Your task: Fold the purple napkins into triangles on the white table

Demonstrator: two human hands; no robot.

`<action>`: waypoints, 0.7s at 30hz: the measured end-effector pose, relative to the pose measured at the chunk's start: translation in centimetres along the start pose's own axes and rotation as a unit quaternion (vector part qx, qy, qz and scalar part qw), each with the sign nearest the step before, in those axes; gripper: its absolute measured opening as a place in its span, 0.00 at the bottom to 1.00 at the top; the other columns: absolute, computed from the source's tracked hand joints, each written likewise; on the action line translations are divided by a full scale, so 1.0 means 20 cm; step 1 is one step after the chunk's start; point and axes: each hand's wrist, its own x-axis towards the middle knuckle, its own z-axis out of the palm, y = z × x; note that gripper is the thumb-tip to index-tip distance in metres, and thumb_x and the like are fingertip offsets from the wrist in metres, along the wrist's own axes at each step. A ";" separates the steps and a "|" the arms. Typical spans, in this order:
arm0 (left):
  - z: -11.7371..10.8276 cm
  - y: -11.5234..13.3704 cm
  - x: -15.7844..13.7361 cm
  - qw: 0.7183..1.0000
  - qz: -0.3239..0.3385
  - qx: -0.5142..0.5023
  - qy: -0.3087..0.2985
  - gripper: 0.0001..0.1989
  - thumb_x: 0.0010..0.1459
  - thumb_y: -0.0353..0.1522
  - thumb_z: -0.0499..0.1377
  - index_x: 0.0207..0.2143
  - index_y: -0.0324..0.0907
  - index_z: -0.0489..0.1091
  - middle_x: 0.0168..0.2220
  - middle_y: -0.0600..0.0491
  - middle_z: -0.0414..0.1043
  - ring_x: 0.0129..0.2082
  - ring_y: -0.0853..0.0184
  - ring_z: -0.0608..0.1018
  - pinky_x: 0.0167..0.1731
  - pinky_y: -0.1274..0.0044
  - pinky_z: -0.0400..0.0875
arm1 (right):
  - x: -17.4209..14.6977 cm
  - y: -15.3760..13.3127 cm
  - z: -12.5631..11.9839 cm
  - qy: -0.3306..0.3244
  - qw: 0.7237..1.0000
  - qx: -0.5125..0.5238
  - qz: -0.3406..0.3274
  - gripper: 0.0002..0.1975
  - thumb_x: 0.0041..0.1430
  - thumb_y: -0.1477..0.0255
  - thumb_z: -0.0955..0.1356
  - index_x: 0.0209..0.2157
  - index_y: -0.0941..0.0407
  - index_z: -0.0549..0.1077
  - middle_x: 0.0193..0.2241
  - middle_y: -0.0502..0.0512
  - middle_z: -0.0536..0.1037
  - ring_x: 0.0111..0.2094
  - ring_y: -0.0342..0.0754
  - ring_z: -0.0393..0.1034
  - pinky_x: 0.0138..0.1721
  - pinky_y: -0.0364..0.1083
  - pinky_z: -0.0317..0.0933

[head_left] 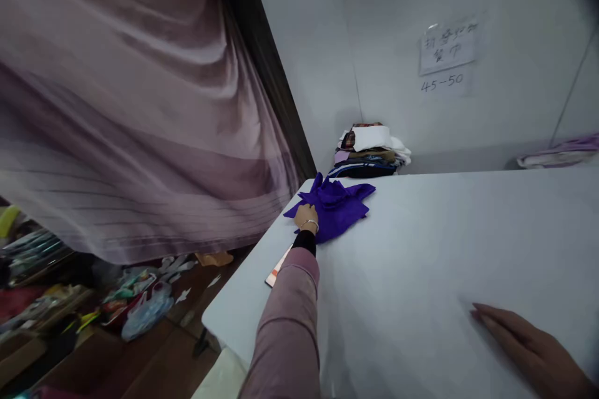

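A crumpled pile of purple cloth [340,215] lies at the far left corner of the white table [421,249]. My left hand [306,216], with a bracelet at the wrist, reaches out to the left side of this pile, its fingers curled onto the fabric. My left sleeve partly covers a flat, thin object like a phone [277,271] on the table. At the lower right, my right hand [533,346] is over the bare tabletop with its fingers stretched out and nothing in them.
Folded clothes [367,152] are stacked by the wall behind the table. More light purple fabric [561,152] lies at the far right. A pinkish curtain [154,105] hangs on the left, with plastic bags [147,311] on the floor below. A handwritten sign [448,46] is on the wall.
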 end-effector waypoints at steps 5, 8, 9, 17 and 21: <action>-0.15 0.08 -0.06 0.994 0.095 -0.032 0.032 0.09 0.61 0.30 0.53 0.32 0.38 0.73 0.42 0.42 0.72 0.48 0.55 0.73 0.47 0.68 0.65 | -0.03 -0.01 -0.01 -0.010 1.000 -0.004 -0.006 0.12 0.47 0.52 0.66 0.35 0.29 0.76 0.44 0.38 0.78 0.50 0.61 0.69 0.53 0.56 0.62; -0.24 0.21 -0.19 0.974 0.207 -0.086 0.034 0.10 0.63 0.31 0.52 0.34 0.37 0.71 0.43 0.45 0.72 0.47 0.61 0.72 0.49 0.71 0.64 | -0.04 -0.05 -0.03 -0.016 1.000 0.013 0.004 0.14 0.47 0.52 0.66 0.36 0.35 0.78 0.44 0.42 0.78 0.51 0.60 0.69 0.54 0.56 0.61; -0.25 0.26 -0.27 0.963 0.245 -0.105 0.029 0.10 0.64 0.31 0.51 0.35 0.38 0.71 0.43 0.46 0.72 0.47 0.63 0.72 0.49 0.73 0.64 | -0.04 -0.06 -0.04 -0.016 1.000 0.024 0.011 0.15 0.47 0.52 0.67 0.36 0.38 0.79 0.44 0.45 0.79 0.51 0.60 0.68 0.55 0.56 0.59; -0.01 0.44 -1.37 0.809 0.515 -0.237 -0.155 0.07 0.53 0.35 0.64 0.30 0.43 0.69 0.38 0.53 0.74 0.40 0.68 0.74 0.40 0.78 0.68 | -0.10 -0.26 -0.08 -0.030 0.899 0.425 0.100 0.24 0.44 0.52 0.70 0.43 0.48 0.75 0.47 0.56 0.77 0.47 0.59 0.72 0.43 0.54 0.70; 0.14 0.38 -1.75 0.792 0.479 -0.266 -0.269 0.14 0.49 0.40 0.66 0.26 0.43 0.64 0.33 0.56 0.70 0.33 0.70 0.71 0.31 0.79 0.64 | -0.18 -0.36 -0.11 -0.045 0.856 0.480 0.189 0.18 0.33 0.59 0.76 0.26 0.53 0.75 0.28 0.53 0.80 0.30 0.55 0.74 0.31 0.48 0.72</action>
